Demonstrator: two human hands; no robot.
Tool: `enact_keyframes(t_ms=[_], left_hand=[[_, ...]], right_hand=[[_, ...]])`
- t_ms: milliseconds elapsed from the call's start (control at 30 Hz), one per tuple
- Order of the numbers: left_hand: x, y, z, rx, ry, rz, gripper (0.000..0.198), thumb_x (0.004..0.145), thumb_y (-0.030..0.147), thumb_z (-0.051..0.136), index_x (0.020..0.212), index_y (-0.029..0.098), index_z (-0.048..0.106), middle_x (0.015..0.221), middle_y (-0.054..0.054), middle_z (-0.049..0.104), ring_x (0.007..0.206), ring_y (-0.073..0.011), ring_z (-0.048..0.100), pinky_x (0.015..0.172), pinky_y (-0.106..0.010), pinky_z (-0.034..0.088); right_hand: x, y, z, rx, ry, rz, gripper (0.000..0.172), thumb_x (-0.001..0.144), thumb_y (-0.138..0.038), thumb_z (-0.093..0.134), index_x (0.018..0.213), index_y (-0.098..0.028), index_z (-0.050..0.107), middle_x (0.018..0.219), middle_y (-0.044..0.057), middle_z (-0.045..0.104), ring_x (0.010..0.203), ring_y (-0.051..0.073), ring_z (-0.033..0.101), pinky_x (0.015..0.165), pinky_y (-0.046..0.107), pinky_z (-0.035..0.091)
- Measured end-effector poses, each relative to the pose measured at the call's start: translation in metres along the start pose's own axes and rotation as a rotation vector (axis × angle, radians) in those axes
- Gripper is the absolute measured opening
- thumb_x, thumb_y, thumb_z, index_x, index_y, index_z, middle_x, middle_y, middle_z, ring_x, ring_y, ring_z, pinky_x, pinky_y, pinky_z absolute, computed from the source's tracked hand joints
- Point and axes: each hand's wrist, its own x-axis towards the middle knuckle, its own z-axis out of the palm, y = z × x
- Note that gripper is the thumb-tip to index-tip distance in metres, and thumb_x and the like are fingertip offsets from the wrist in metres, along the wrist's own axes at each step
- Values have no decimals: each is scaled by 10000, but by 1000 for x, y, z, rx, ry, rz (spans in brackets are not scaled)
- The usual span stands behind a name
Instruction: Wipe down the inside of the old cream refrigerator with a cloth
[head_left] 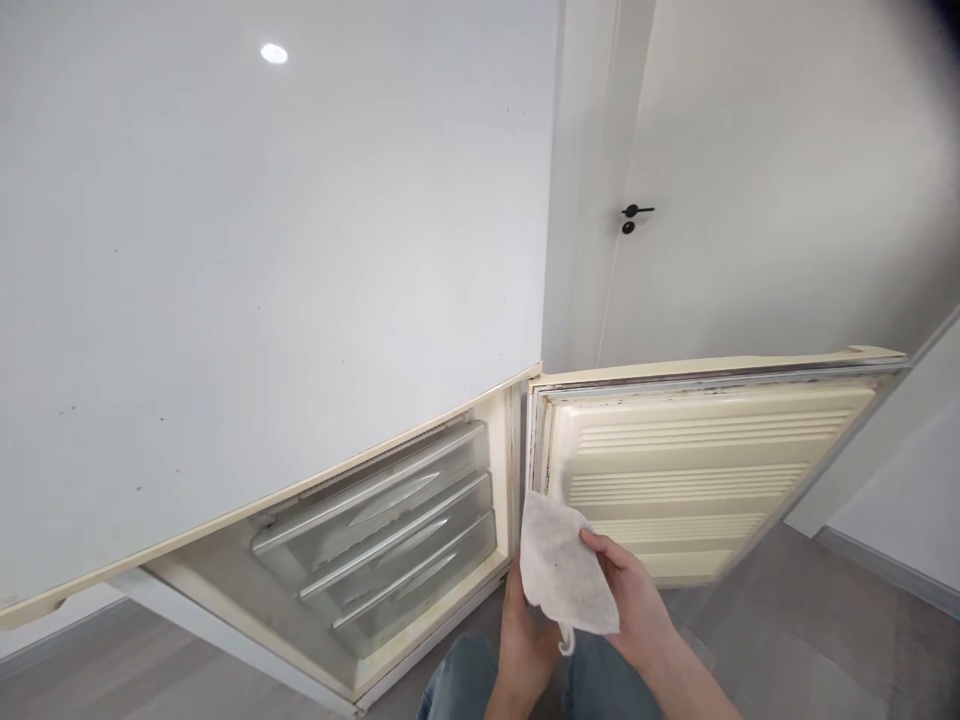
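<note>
Pinching a thin off-white cloth (564, 566) by its right edge, the right hand (631, 598) apparently holds it flat. Behind it, the left hand's (523, 640) grip is hidden.

Off-white cloth (566, 568), cream ribbed door (690, 485)

The cloth (564, 565) looks matt and slightly rough. The drawers (397, 540) look like glossy, see-through plastic, the door lining (694, 480) like ribbed plastic. The upper door (292, 260) is smooth and shiny.
</note>
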Motion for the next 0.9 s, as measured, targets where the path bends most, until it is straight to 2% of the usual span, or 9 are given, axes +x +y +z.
enact_keyframes(t_ms=[100, 200, 267, 400, 533, 633, 733, 800, 900], left_hand=[[4, 11, 5, -77, 106, -12, 708, 699, 259, 622, 1354, 261, 352, 1485, -112, 461, 1371, -248, 422, 1167, -406, 350], [7, 20, -5, -136, 54, -83, 535, 715, 344, 612, 1234, 236, 534, 1391, -114, 574, 1318, -282, 482, 1144, -449, 370], [7, 29, -14, -258, 41, -215, 492, 728, 432, 591, 1179, 235, 593, 1368, -109, 600, 1304, -298, 496, 1127, -454, 384], [6, 50, -22, -661, 76, -450, 504, 763, 484, 530, 1201, 241, 579, 1303, -91, 654, 1238, -262, 561, 1064, -404, 443], [5, 64, -22, -860, 59, -531, 533, 746, 467, 557, 1246, 286, 528, 1118, -47, 750, 1098, -228, 645, 946, -377, 513], [3, 68, -24, -923, -14, -523, 552, 749, 437, 558, 1278, 296, 489, 1025, -30, 775, 1013, -216, 674, 889, -369, 521], [0, 72, -24, -914, -84, -540, 554, 759, 405, 541, 1290, 262, 479, 938, -34, 788, 945, -216, 690, 860, -368, 508], [-2, 78, -22, -884, -131, -563, 555, 761, 410, 526, 1287, 237, 486, 892, -40, 792, 902, -221, 696, 839, -370, 495], [-3, 86, -23, -767, -150, -557, 524, 768, 414, 511, 1256, 223, 521, 946, -48, 791, 912, -217, 691, 851, -362, 468]], right_hand=[[0, -1, -17, 0, 42, -24, 202, 640, -318, 723, 784, -194, 656, 828, 48, 718, 933, 289, 656, 824, 359, 522], [0, -6, -39, -79, 91, -60, 281, 650, -377, 706, 873, -210, 673, 876, 52, 720, 963, 301, 645, 816, 366, 522], [-1, -7, -53, -129, 120, -83, 388, 663, -415, 689, 997, -219, 664, 933, 59, 718, 980, 305, 637, 793, 363, 523], [-5, 2, -74, -230, 100, -74, 521, 724, -418, 648, 1209, -246, 567, 994, 51, 703, 898, 253, 653, 677, 306, 518], [-7, 18, -90, -441, -14, 103, 509, 758, -352, 609, 1243, -213, 537, 968, 60, 687, 721, 199, 646, 533, 264, 478], [-5, 22, -101, -505, -54, 102, 585, 754, -400, 657, 1299, -249, 508, 1235, 84, 606, 1016, 246, 622, 754, 311, 527], [-4, 25, -108, -462, -73, 11, 719, 676, -511, 738, 1325, -310, 503, 1436, 49, 449, 1302, 276, 425, 959, 330, 455], [-4, 31, -108, -410, -135, 30, 722, 603, -537, 779, 1239, -251, 593, 1361, 89, 529, 1280, 310, 449, 961, 355, 449], [-5, 40, -102, -377, -167, 111, 560, 548, -468, 822, 997, -159, 698, 1093, 135, 685, 1081, 333, 604, 867, 374, 490]])
